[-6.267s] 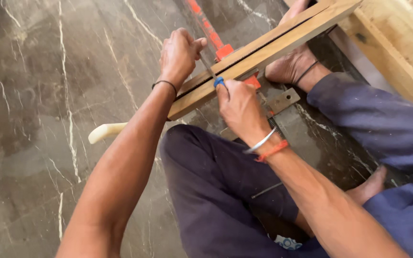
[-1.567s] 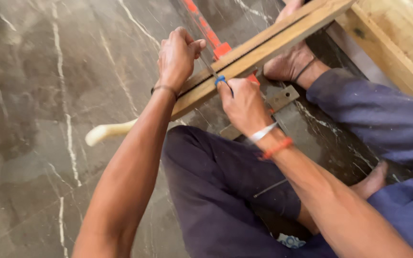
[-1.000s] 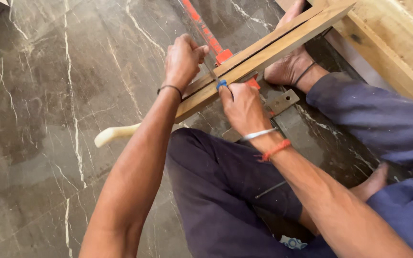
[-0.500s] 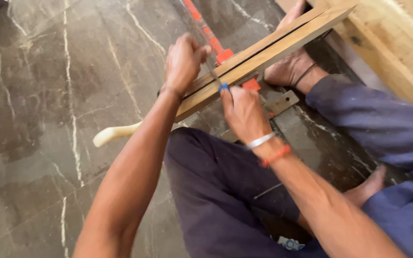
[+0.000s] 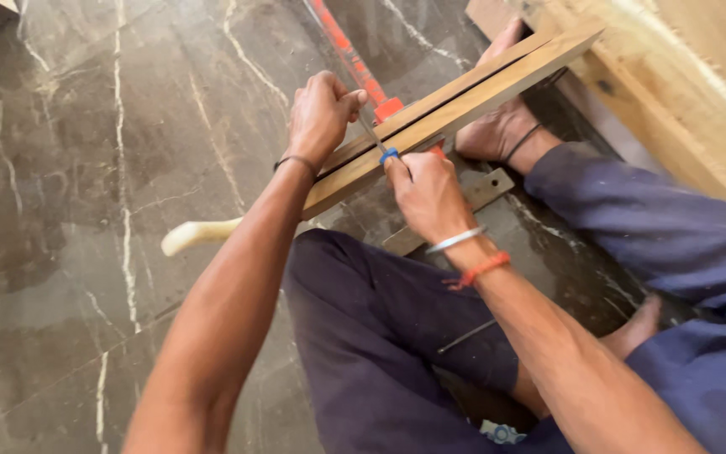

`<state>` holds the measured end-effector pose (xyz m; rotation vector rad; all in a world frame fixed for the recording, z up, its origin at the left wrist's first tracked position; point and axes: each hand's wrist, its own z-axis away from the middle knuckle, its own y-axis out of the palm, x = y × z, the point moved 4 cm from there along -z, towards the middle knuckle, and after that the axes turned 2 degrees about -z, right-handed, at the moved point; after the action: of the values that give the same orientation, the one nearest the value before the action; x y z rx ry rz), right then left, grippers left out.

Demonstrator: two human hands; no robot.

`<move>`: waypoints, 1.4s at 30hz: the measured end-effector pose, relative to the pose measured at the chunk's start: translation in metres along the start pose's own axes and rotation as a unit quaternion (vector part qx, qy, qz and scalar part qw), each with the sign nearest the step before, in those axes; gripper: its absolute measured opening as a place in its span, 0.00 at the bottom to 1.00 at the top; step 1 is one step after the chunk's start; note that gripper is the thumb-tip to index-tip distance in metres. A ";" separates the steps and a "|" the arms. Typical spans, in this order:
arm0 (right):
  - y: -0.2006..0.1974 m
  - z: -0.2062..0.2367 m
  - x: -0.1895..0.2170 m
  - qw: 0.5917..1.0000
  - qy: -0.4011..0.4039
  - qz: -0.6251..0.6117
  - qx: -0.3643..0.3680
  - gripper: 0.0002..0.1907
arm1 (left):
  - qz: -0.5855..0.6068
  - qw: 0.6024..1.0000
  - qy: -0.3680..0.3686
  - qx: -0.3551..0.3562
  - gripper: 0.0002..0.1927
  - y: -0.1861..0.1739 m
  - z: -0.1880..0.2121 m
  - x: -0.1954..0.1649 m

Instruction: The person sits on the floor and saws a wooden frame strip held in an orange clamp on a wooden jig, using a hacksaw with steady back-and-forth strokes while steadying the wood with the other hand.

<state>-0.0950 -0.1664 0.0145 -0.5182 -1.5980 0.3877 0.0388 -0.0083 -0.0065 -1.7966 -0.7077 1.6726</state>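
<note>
wooden strip (image 5: pixel 464 97): long, flat, light brown; two lengths lying edge to edge with a dark seam between; runs slanting from lower left to upper right, raised above the marble floor (image 5: pixel 86 210).
left hand (image 5: pixel 321 113): closed over the strip's upper edge, thumb pointing right.
right hand (image 5: pixel 426 193): pinching a thin tool with a blue tip (image 5: pixel 388 155) against the strip's near face.
tool pose: slender metal shaft, tilted, leaning up towards the left hand.

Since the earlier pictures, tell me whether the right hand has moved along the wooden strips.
No. The right hand stays against the wooden strips, beside the red clamp, as before.
</note>
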 end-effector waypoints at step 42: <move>0.021 -0.004 -0.010 0.998 -0.048 0.030 -0.015 0.20 | -0.026 0.999 0.004 -0.041 0.17 -0.003 0.002 -0.003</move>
<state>-0.0888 -0.1540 -0.0047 -0.5776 -1.6860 0.4396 0.0371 -0.0083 -0.0024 -1.8240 -0.8225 1.6238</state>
